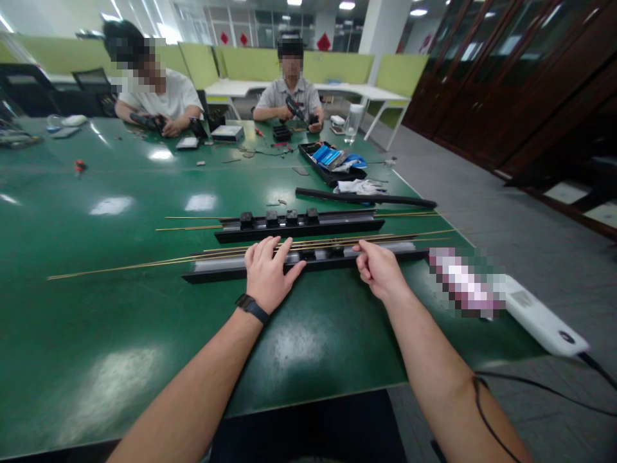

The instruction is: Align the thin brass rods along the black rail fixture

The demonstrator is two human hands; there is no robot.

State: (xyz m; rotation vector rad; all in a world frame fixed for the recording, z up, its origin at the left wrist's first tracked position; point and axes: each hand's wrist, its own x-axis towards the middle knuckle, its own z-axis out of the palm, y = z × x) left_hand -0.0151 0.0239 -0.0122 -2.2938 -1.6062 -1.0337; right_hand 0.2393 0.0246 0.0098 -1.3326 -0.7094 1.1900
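My left hand (270, 273), with a dark band on its wrist, lies with fingers spread over the near long black channel (219, 273). Its fingertips reach several thin brass-coloured rods (130, 265) that run lengthwise along that channel. My right hand (380, 269) is curled, its index finger and thumb close together at the rods near the channel's right part. Whatever it pinches is too small to make out. Between the hands, dark blocks (335, 249) sit inside the channel, partly hidden by the rods.
Behind lies a second black channel (332, 227) with several black blocks and thin rods. Farther back are a black tube (366, 197), gloves (360, 187) and a black tray (315, 157) of blue packets. A white device (542, 315) sits at right. Two people work across the green table (159, 347).
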